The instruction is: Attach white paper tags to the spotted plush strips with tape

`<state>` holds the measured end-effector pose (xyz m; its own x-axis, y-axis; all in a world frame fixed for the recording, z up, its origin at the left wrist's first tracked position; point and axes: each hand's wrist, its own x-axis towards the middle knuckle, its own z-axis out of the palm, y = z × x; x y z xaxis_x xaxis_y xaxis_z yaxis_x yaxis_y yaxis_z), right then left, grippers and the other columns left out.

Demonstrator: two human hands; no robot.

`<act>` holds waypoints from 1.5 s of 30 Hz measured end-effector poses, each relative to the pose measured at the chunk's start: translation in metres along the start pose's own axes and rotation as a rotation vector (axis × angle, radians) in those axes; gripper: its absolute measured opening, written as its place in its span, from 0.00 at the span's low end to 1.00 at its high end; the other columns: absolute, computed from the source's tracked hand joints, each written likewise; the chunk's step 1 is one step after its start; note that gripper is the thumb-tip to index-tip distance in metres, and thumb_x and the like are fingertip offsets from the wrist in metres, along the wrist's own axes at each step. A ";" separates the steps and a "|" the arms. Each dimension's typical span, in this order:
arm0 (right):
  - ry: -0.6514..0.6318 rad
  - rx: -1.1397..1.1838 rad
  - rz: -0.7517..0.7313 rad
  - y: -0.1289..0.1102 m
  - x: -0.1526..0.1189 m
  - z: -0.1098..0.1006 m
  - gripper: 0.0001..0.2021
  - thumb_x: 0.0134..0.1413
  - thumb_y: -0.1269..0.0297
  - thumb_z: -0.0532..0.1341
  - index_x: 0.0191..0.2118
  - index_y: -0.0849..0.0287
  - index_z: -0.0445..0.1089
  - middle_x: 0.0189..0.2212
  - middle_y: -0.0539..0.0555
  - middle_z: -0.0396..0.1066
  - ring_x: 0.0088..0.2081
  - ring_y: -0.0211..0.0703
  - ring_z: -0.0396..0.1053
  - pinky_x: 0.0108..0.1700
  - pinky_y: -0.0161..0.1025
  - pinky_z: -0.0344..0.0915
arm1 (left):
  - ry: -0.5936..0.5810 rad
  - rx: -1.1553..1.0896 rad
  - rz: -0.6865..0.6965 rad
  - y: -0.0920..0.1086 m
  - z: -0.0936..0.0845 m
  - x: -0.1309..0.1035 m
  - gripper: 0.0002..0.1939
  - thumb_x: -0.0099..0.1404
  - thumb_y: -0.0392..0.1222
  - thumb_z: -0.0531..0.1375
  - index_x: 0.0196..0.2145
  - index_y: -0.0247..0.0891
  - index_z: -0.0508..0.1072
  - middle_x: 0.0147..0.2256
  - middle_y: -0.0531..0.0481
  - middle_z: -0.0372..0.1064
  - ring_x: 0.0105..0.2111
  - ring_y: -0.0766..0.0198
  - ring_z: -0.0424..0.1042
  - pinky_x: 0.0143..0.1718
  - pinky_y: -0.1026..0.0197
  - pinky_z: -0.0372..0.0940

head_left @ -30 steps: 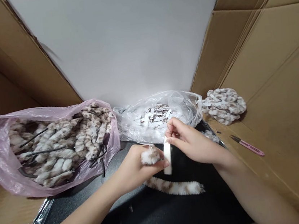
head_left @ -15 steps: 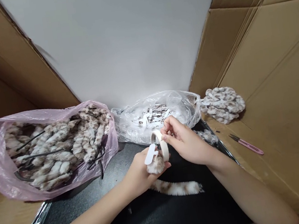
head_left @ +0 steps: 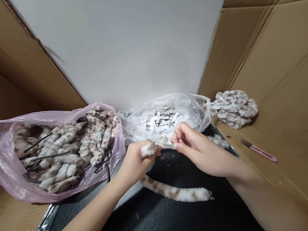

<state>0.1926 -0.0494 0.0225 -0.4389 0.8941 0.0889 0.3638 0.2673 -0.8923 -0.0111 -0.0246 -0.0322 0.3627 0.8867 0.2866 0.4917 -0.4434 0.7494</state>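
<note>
The left hand (head_left: 138,159) is closed around a furry piece (head_left: 148,149), and the fluffy tip pokes out. The right hand (head_left: 193,146) is close by, with its fingers curled in near a white band (head_left: 163,141) between the hands (I can't tell if they pinch it). A long furry strip (head_left: 182,193) runs out below the left hand, over the black table (head_left: 156,224). A pink bag (head_left: 1,164) sits on the left.

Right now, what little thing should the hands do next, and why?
Perhaps ease the right hand closer to the left hand, because the pale band sits between them, beside the furry piece that the left hand grips.
</note>
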 end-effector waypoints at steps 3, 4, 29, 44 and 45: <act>-0.029 0.025 0.019 0.007 0.005 -0.008 0.07 0.60 0.70 0.51 0.32 0.54 0.50 0.30 0.47 0.57 0.29 0.36 0.54 0.33 0.35 0.58 | -0.065 -0.047 -0.044 0.000 -0.002 0.002 0.14 0.64 0.42 0.57 0.24 0.35 0.74 0.22 0.52 0.72 0.24 0.66 0.69 0.28 0.66 0.62; -0.022 0.042 0.025 0.012 0.009 -0.013 0.07 0.60 0.70 0.51 0.32 0.54 0.50 0.30 0.47 0.57 0.29 0.36 0.55 0.34 0.35 0.58 | -0.103 -0.077 -0.061 0.000 -0.003 0.002 0.15 0.65 0.43 0.57 0.24 0.34 0.74 0.22 0.52 0.71 0.24 0.67 0.69 0.28 0.67 0.62; -0.137 0.270 0.086 0.001 -0.003 -0.044 0.09 0.60 0.64 0.57 0.33 0.55 0.53 0.35 0.51 0.61 0.35 0.38 0.59 0.38 0.36 0.62 | -0.332 -0.064 -0.254 0.007 -0.025 0.008 0.16 0.62 0.50 0.59 0.24 0.35 0.74 0.24 0.52 0.72 0.25 0.65 0.69 0.28 0.66 0.62; -0.052 0.382 0.117 0.016 0.001 -0.064 0.12 0.56 0.63 0.62 0.34 0.56 0.55 0.36 0.50 0.61 0.34 0.36 0.60 0.36 0.34 0.61 | -0.357 -0.084 -0.362 0.002 -0.038 0.014 0.11 0.60 0.45 0.59 0.27 0.35 0.72 0.26 0.50 0.74 0.28 0.61 0.71 0.30 0.64 0.62; -0.048 0.366 0.118 0.016 0.000 -0.064 0.12 0.56 0.62 0.62 0.34 0.55 0.55 0.35 0.50 0.61 0.34 0.36 0.60 0.36 0.35 0.61 | -0.355 -0.074 -0.360 0.002 -0.038 0.014 0.10 0.60 0.45 0.58 0.27 0.35 0.72 0.26 0.50 0.74 0.28 0.61 0.71 0.30 0.64 0.62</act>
<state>0.2509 -0.0217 0.0371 -0.4525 0.8910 -0.0366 0.1006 0.0102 -0.9949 -0.0350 -0.0084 -0.0044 0.4335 0.8767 -0.2084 0.5824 -0.0961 0.8072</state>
